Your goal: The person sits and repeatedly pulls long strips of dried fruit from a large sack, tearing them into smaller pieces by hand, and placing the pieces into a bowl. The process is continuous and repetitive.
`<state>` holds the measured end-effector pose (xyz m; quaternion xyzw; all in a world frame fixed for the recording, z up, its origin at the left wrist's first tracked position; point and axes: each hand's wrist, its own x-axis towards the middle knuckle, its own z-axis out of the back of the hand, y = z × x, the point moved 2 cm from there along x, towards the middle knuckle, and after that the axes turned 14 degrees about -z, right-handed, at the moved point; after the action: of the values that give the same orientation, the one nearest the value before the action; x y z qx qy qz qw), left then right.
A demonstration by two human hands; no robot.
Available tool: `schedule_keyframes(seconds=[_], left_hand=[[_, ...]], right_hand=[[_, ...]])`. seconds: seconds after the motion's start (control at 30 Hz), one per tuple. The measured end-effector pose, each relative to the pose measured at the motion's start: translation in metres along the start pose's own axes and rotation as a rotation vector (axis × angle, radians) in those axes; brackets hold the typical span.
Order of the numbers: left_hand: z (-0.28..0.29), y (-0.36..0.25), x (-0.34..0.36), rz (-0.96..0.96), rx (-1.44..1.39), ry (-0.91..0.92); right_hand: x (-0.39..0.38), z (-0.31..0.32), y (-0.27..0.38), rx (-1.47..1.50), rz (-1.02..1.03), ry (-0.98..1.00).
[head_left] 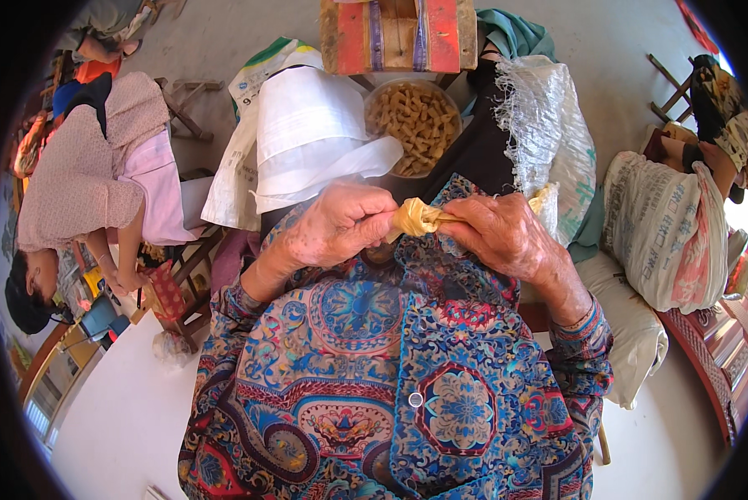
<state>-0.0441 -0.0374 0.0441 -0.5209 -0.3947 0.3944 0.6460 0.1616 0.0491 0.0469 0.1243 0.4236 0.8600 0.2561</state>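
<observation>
A yellow twisted bundle of flat, strip-like material [418, 217] is stretched between my two hands in front of my chest. My left hand [336, 223] grips its left end between thumb and curled fingers. At the other side my right hand [511, 236] pinches a thin strand coming out of the bundle. What the strips are made of I cannot make out. Beyond my hands, between my knees, a round bowl [459, 117] is filled with many small yellow-brown twisted pieces [411, 125]. White cloth [307, 133] covers my left knee.
A red-painted wooden stand [441, 37] rises behind the bowl. A frayed woven sack [549, 125] drapes over my right leg. Farther right sits a bulky full sack [657, 225] near a wooden bench [707, 367]. At left, another person [99, 175] bends forward beside wooden stools.
</observation>
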Motion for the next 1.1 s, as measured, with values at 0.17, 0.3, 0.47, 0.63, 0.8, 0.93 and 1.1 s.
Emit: schedule_keyframes(seconds=[0.17, 0.3, 0.47, 0.63, 0.8, 0.93, 1.1], left_hand=[[0.007, -0.006, -0.006, 0.059, -0.021, 0.049], [0.009, 0.002, -0.010, 0.125, -0.033, 0.043], [0.012, 0.004, 0.001, 0.081, 0.253, 0.097], [0.003, -0.006, 0.024, -0.165, 0.484, -0.025], [-0.007, -0.010, 0.038, -0.273, 0.745, 0.067], [-0.014, -0.005, 0.046, -0.307, 0.762, 0.100], [-0.018, 0.007, 0.047, -0.350, 0.566, 0.144]], right_hand=[[-0.004, 0.002, -0.001, 0.120, -0.038, 0.051], [-0.001, -0.003, -0.008, 0.234, -0.116, 0.087], [0.006, 0.000, -0.010, 0.329, -0.293, 0.170], [0.010, -0.002, -0.012, 0.334, -0.304, 0.165], [0.012, -0.002, -0.012, 0.368, -0.318, 0.173], [0.010, 0.000, -0.014, 0.346, -0.335, 0.176], [0.001, 0.004, -0.016, 0.337, -0.320, 0.232]])
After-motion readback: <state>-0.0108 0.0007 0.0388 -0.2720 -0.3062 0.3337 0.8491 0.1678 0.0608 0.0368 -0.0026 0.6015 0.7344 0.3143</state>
